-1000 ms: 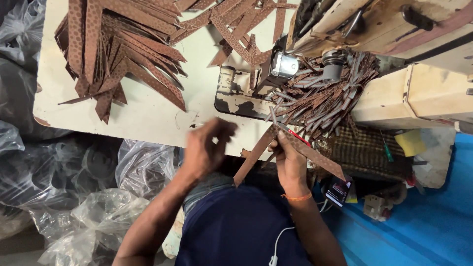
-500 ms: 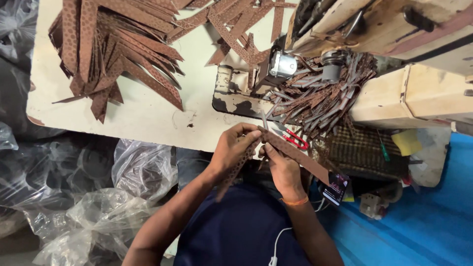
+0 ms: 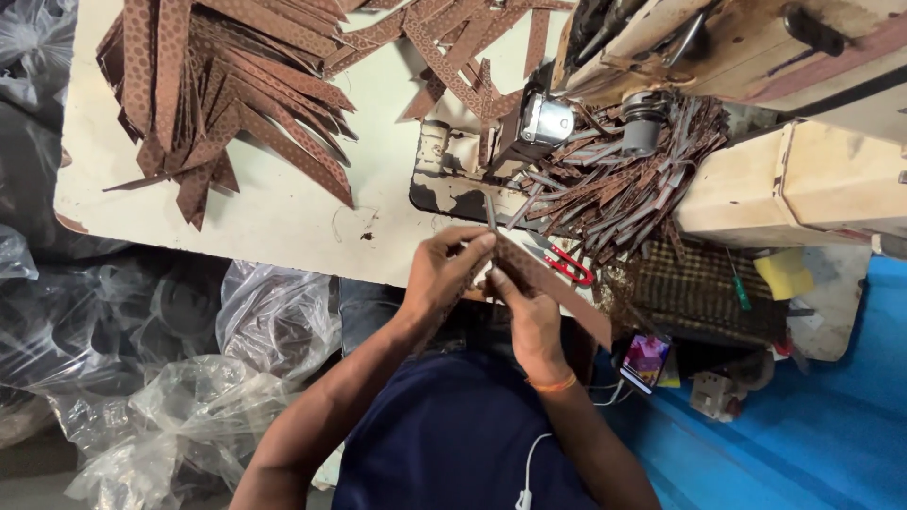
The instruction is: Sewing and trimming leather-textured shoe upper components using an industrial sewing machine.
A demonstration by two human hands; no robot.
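Observation:
Both hands meet at the near edge of the cream work table (image 3: 283,217), just in front of the sewing machine (image 3: 529,132). My left hand (image 3: 444,274) pinches the end of a brown patterned leather strip (image 3: 557,288). My right hand (image 3: 524,316) grips the same strip from below; its free end runs out to the right toward a red-handled pair of scissors (image 3: 567,269). A thin upright piece sticks up between my fingertips.
A large pile of brown strips (image 3: 217,104) covers the table's far left. A tangle of narrow trimmings (image 3: 624,179) lies beside the machine. Clear plastic bags (image 3: 189,378) fill the floor on the left. A phone (image 3: 645,359) rests low on the right over blue flooring.
My left hand moved right from the table edge and joined my right hand on the strip. The strip now lies flatter, pointing right, where it earlier hung down between the hands.

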